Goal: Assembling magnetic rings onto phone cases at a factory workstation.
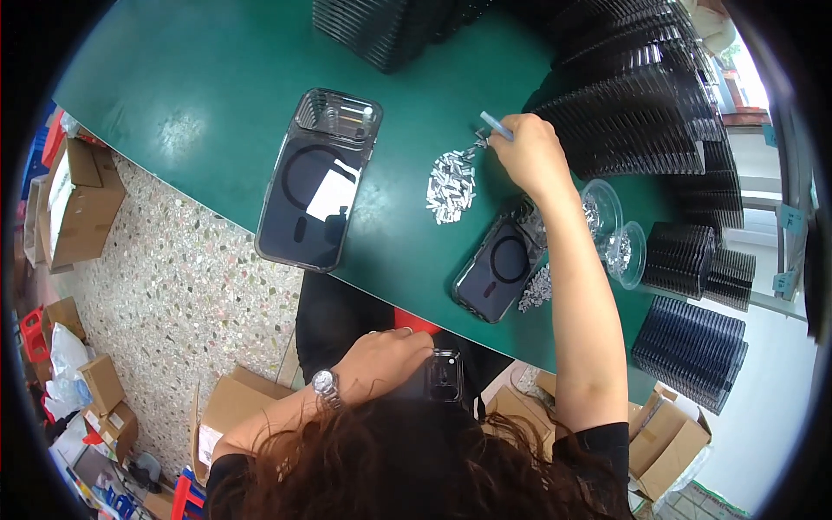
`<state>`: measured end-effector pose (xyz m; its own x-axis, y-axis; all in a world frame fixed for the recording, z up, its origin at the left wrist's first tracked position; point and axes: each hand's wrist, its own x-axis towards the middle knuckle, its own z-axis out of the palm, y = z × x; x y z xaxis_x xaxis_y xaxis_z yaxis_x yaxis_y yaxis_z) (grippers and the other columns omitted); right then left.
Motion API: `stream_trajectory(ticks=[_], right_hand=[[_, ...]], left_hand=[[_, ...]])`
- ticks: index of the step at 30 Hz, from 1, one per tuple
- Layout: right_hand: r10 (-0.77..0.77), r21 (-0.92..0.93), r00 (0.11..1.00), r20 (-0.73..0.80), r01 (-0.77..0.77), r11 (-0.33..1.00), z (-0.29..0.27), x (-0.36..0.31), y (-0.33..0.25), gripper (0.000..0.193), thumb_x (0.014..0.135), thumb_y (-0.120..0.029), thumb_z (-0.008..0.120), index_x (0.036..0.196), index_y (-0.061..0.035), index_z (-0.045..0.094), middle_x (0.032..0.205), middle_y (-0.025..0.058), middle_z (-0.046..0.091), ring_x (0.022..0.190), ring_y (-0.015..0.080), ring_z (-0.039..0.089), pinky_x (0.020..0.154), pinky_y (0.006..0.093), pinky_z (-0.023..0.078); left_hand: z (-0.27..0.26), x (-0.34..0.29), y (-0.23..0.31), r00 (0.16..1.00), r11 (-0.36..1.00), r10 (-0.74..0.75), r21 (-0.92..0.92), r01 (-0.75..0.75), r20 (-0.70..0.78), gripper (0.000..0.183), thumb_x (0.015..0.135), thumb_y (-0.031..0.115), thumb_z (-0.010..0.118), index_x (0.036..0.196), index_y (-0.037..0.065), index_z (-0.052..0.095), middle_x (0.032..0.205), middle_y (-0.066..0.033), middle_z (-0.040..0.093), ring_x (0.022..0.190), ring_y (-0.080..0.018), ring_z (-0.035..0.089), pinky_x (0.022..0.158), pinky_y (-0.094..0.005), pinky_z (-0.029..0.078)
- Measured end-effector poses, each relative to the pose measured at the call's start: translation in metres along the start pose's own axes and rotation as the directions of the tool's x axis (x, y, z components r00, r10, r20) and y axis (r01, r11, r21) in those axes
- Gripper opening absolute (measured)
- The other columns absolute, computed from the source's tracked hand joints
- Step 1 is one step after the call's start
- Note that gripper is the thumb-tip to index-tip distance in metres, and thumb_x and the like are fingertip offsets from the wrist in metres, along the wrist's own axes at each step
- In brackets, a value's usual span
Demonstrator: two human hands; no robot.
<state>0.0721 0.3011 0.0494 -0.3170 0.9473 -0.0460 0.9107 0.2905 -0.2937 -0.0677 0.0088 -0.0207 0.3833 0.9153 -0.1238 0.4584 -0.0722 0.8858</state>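
Note:
My right hand (531, 156) reaches over the green table and is closed on a pale blue, pen-like stick (496, 125). Its lower end is by a few small pieces trailing off a pile of small silver and white pieces (451, 187). At my lap, my left hand (386, 360) has its fingers bent together at the side of a dark phone case (445, 374); hair hides part of it. A clear-edged phone case with a black ring (299, 227) lies left of the pile. Another ringed phone case (494, 270) lies under my right forearm's left side.
Tall stacks of dark phone cases (620, 117) line the table's far right, with another stack (368, 30) at the back. Clear cups (628, 254) with small metallic pieces and a loose grey heap (536, 291) sit beside my right forearm. Cardboard boxes (87, 204) stand on the speckled floor.

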Motion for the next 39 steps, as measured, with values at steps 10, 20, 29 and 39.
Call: stream_trajectory(ticks=[10,20,29,39], right_hand=[[-0.058,-0.107,0.998,-0.032,0.054,0.993,0.010,-0.008,-0.013,0.022,0.089,-0.017,0.063,0.094,0.0021,0.072,0.093,0.0281,0.072,0.090,0.0476,0.069,0.083,0.0523,0.054],[-0.127,0.874,0.991,-0.036,0.093,0.477,-0.076,-0.133,0.009,0.011,0.090,-0.007,0.076,0.096,0.0015,0.073,0.084,0.0015,0.070,0.073,0.0060,0.060,0.064,0.0247,0.047],[0.183,0.969,0.981,0.068,-0.109,0.224,-0.071,-0.259,0.043,0.014,0.084,0.010,0.071,0.097,0.0062,0.067,0.096,0.0162,0.070,0.077,0.0132,0.061,0.067,0.0249,0.046],[-0.059,0.585,0.998,-0.031,0.066,0.808,0.034,-0.336,0.055,0.010,0.088,0.000,0.071,0.096,-0.0008,0.066,0.106,0.0075,0.066,0.086,0.0216,0.062,0.073,0.0334,0.050]], left_hand=[[0.004,0.002,-0.007,0.998,0.999,0.020,0.026,-0.021,0.051,0.016,0.101,0.023,0.061,0.104,0.009,0.067,0.089,-0.0155,0.070,0.081,-0.0372,0.068,0.071,-0.0485,0.056],[0.000,0.004,0.016,0.985,0.988,-0.084,0.141,0.063,0.149,0.016,0.100,0.021,0.062,0.105,0.007,0.068,0.090,-0.0162,0.069,0.084,-0.0381,0.069,0.074,-0.0483,0.056],[0.022,0.021,0.038,0.961,0.996,-0.057,0.088,0.034,0.269,0.014,0.097,0.012,0.064,0.105,0.001,0.069,0.096,-0.0204,0.071,0.092,-0.0397,0.070,0.081,-0.0465,0.056],[0.032,0.033,0.051,0.938,0.992,-0.123,0.045,0.115,0.324,0.018,0.092,0.011,0.068,0.102,-0.002,0.072,0.086,-0.0207,0.071,0.064,-0.0301,0.065,0.060,-0.0388,0.049]])
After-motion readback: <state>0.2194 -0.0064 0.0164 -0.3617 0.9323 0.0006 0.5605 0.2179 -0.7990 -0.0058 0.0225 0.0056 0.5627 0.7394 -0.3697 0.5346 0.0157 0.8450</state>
